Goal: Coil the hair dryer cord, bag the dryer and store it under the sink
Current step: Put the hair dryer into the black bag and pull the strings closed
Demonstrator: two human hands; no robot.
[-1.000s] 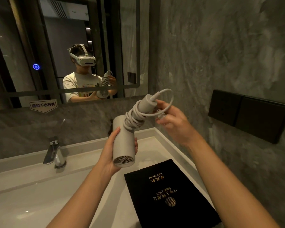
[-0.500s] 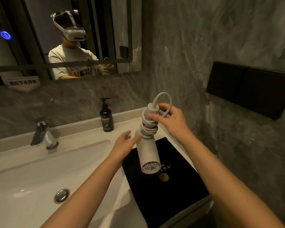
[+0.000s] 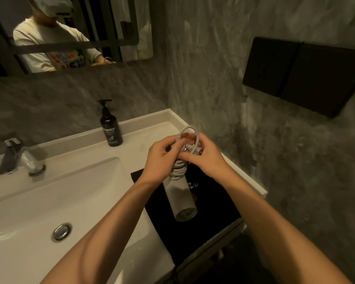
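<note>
The white hair dryer (image 3: 180, 198) hangs barrel-down over the flat black storage bag (image 3: 209, 220), which lies on the counter right of the basin. Its white cord (image 3: 179, 170) is wound in coils around the handle, with a loop (image 3: 190, 130) sticking up at the top. My left hand (image 3: 162, 158) and my right hand (image 3: 203, 156) both grip the top of the handle and the cord end, fingers closed around it. The plug is hidden between my fingers.
A black pump bottle (image 3: 110, 128) stands at the back of the white counter (image 3: 152, 132). The basin (image 3: 49, 201) with its drain (image 3: 61, 232) and chrome tap (image 3: 16, 156) lies to the left. Grey stone wall with black panels (image 3: 303, 76) is on the right.
The dryer came down from chest height to just over the black bag. My left hand let go of the barrel, then joined the right hand at the top of the handle.
</note>
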